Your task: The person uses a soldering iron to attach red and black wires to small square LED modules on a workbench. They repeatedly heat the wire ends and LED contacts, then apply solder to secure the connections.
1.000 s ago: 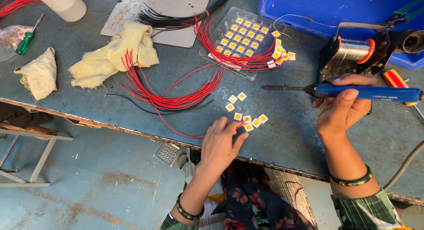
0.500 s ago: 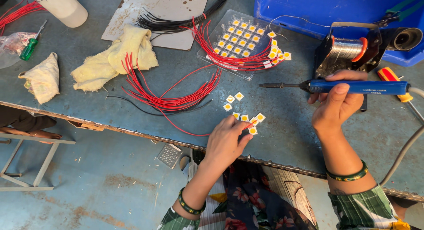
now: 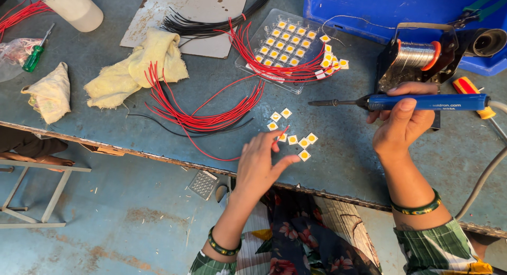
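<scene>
My right hand grips a blue-handled soldering iron, its tip pointing left over the blue-grey table. My left hand rests near the table's front edge and pinches the end of a thin red wire between thumb and forefinger. The wire tip touches a small cluster of white square chips with yellow centres. A bundle of red wires lies just left of the chips.
A clear tray of more yellow chips sits behind, draped with red wires. A solder spool on a black stand, a blue bin, yellow cloths, black wires, a green screwdriver and a white bottle surround it.
My left hand has picked up a red wire end and brought it to the loose chips. My right hand with the soldering iron stays roughly where it was.
</scene>
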